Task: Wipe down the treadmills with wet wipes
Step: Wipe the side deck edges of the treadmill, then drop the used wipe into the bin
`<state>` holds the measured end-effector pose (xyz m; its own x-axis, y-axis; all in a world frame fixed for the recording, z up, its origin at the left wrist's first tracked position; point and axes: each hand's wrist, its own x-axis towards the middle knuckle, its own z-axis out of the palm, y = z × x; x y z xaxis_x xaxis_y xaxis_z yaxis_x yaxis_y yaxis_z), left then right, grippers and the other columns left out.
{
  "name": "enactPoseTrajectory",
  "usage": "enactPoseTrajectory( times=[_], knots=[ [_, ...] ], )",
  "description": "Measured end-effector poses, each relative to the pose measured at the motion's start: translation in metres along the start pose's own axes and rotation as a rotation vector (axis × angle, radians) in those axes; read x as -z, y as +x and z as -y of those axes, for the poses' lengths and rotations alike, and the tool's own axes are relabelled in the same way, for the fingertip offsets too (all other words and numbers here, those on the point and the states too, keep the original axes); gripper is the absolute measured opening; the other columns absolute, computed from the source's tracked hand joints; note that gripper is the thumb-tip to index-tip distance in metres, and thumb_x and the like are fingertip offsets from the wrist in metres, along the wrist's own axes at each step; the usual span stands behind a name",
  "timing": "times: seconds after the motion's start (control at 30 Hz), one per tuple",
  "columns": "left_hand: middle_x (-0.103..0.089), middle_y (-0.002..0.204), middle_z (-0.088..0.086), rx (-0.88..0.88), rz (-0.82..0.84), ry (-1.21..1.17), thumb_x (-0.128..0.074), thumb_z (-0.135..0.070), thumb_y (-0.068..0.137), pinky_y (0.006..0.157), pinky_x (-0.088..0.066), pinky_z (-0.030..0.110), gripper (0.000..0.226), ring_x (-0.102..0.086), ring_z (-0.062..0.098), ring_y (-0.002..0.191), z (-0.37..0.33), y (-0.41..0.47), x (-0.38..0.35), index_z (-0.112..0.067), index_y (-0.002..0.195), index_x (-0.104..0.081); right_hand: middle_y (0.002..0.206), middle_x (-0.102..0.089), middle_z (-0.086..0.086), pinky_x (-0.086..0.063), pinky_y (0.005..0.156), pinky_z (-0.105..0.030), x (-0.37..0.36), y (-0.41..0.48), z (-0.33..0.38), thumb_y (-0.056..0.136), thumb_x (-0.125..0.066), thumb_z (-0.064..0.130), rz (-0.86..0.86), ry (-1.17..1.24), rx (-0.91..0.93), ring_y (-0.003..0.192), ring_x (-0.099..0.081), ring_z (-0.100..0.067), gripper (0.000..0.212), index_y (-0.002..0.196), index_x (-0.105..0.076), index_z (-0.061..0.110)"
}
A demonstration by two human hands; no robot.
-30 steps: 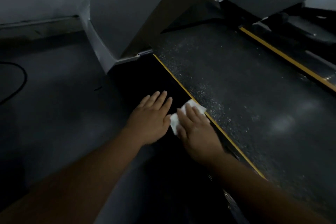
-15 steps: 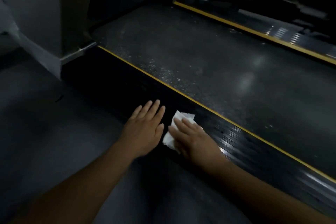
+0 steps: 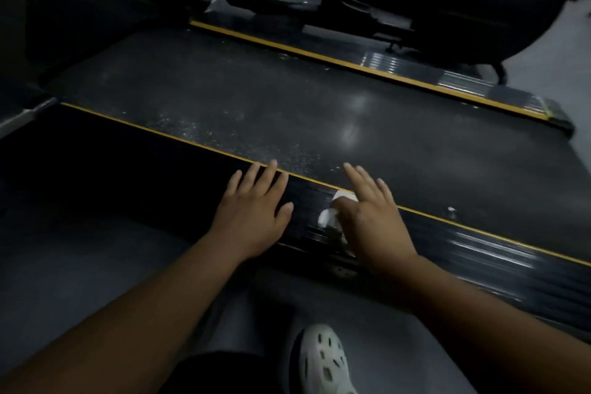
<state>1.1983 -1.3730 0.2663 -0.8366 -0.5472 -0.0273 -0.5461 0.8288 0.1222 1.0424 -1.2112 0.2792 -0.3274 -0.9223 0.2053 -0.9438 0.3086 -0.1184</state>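
A black treadmill fills the view, with a dusty running belt [image 3: 319, 112] and a ribbed near side rail [image 3: 479, 253] edged by a yellow line. My right hand [image 3: 374, 221] lies flat on that rail with straight fingers, pressing a white wet wipe [image 3: 329, 216] that shows only at the thumb side. My left hand [image 3: 252, 214] rests flat and open on the same rail, just left of the wipe, fingertips at the yellow line.
The far side rail [image 3: 383, 69] also has a yellow line. Dark gym equipment [image 3: 447, 0] stands behind it. The treadmill's grey upright [image 3: 19, 118] is at far left. Grey floor [image 3: 80, 265] lies in front, with my white perforated shoe [image 3: 323, 361] at the bottom.
Both hands have slid along the near rail away from the grey upright, the right hand keeping the wipe under it. The view has swung right, and my shoe now shows.
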Motion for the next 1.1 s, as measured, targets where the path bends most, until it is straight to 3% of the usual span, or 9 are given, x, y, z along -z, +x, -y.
enactPoseTrajectory(
  times=[0.33, 0.53, 0.7, 0.83, 0.97, 1.1],
  knots=[
    [0.024, 0.167, -0.005, -0.342, 0.011, 0.009, 0.000, -0.083, 0.077, 0.124, -0.006, 0.051, 0.095, 0.014, 0.022, 0.155, -0.198, 0.043, 0.023, -0.038, 0.159, 0.009, 0.160, -0.031, -0.021, -0.024, 0.118, -0.055, 0.082, -0.120, -0.127, 0.086, -0.074, 0.008, -0.202, 0.008, -0.230, 0.150, -0.026, -0.036, 0.014, 0.091, -0.065, 0.018],
    [0.027, 0.166, -0.007, -0.592, 0.024, 0.125, -0.002, -0.086, 0.078, 0.123, -0.006, 0.056, 0.093, 0.017, 0.022, 0.155, -0.374, 0.059, 0.027, -0.040, 0.158, 0.013, 0.160, -0.032, -0.019, -0.025, 0.117, -0.056, 0.130, -0.237, -0.231, 0.082, -0.071, 0.008, -0.343, -0.048, -0.427, 0.149, -0.029, -0.037, 0.012, 0.089, -0.066, 0.016],
    [0.025, 0.166, -0.008, -0.871, -0.006, 0.139, 0.000, -0.086, 0.077, 0.122, -0.006, 0.061, 0.093, 0.016, 0.024, 0.155, -0.568, 0.049, 0.032, -0.040, 0.158, 0.012, 0.156, -0.040, -0.020, -0.030, 0.113, -0.060, 0.183, -0.374, -0.321, 0.085, -0.073, 0.012, -0.454, -0.149, -0.711, 0.144, -0.037, -0.041, 0.005, 0.086, -0.068, 0.014],
    [0.025, 0.166, -0.008, -1.050, -0.001, 0.098, 0.004, -0.087, 0.076, 0.122, -0.001, 0.062, 0.094, 0.018, 0.023, 0.155, -0.687, 0.056, 0.008, -0.041, 0.157, 0.014, 0.158, -0.036, -0.019, -0.026, 0.116, -0.058, 0.199, -0.453, -0.384, 0.090, -0.069, 0.014, -0.459, -0.252, -0.878, 0.147, -0.032, -0.040, 0.005, 0.086, -0.066, 0.014],
    [0.031, 0.164, -0.007, -1.205, 0.016, 0.095, 0.000, -0.085, 0.082, 0.121, -0.001, 0.062, 0.089, 0.022, 0.025, 0.154, -0.792, 0.087, -0.051, -0.040, 0.156, 0.019, 0.158, -0.037, -0.020, -0.025, 0.116, -0.060, 0.180, -0.507, -0.456, 0.095, -0.053, 0.026, -0.417, -0.324, -1.048, 0.147, -0.032, -0.040, 0.019, 0.086, -0.065, 0.015],
    [0.031, 0.164, -0.006, -1.295, 0.071, 0.089, 0.003, -0.084, 0.079, 0.122, 0.000, 0.062, 0.090, 0.021, 0.025, 0.154, -0.871, 0.107, -0.090, -0.039, 0.156, 0.019, 0.157, -0.037, -0.020, -0.026, 0.115, -0.060, 0.167, -0.549, -0.506, 0.095, -0.055, 0.026, -0.371, -0.332, -1.207, 0.146, -0.033, -0.041, 0.019, 0.086, -0.067, 0.015]
  ],
)
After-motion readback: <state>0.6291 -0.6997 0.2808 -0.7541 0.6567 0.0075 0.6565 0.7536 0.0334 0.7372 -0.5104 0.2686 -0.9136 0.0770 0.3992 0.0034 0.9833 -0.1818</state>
